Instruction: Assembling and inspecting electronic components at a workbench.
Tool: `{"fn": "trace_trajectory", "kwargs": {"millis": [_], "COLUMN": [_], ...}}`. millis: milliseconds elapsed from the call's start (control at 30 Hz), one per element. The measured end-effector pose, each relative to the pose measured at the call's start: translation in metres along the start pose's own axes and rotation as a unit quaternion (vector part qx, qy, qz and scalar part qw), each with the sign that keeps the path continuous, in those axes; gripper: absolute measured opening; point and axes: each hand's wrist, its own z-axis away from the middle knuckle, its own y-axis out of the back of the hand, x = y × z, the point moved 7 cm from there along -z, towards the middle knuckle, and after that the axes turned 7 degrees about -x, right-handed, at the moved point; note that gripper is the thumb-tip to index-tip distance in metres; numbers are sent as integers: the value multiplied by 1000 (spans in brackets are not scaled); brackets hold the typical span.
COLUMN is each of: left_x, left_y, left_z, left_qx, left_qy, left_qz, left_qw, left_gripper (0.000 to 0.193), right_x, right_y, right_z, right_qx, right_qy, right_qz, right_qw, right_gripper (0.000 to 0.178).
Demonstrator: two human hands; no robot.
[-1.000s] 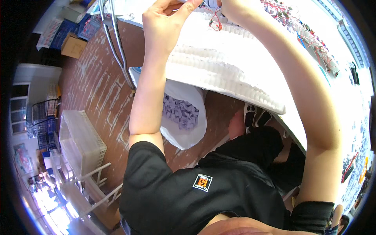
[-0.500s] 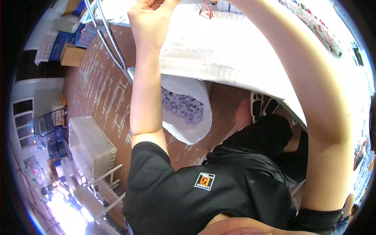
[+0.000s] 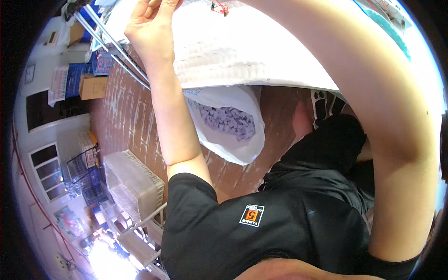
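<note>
At the top edge my left hand [image 3: 151,23] is raised over the white tabletop [image 3: 233,56], its fingers curled in toward the thumb. The fingertips are partly cut off, so whatever they may grip is hidden. To the right of it, a small bundle of red wires with dark ends [image 3: 219,8] lies on the table, apart from the hand. My right forearm [image 3: 336,51] reaches across the table's right side, and its hand is beyond the top edge.
A white bag [image 3: 247,151] of small purple-grey scraps [image 3: 228,122] stands open below the table edge. Metal poles [image 3: 128,67] rise left of my forearm. A pale plastic crate [image 3: 133,182], a cardboard box [image 3: 93,87] and a teal object [image 3: 385,30] lie farther out.
My left hand has shifted left in the picture, still curled. The sliver of my right hand at the top has gone out of sight. The whole view has turned slightly.
</note>
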Motion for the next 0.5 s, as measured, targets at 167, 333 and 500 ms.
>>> {"fn": "trace_trajectory", "kwargs": {"millis": [167, 333, 500], "left_x": [-5, -5, -6], "left_y": [3, -1, -5], "left_z": [-3, -4, -9], "left_qx": [-11, -9, -7], "left_qy": [0, 11, 12], "left_qz": [16, 44, 44], "left_qw": [1000, 999, 999], "left_gripper": [35, 35, 33], "right_x": [-1, 2, 10], "right_y": [-7, -10, -3], "right_z": [0, -2, 1], "right_qx": [-46, -79, -97], "right_qy": [-11, -8, -11], "right_qz": [-6, 0, 31], "right_qw": [999, 997, 995], "right_gripper": [29, 31, 33]}}
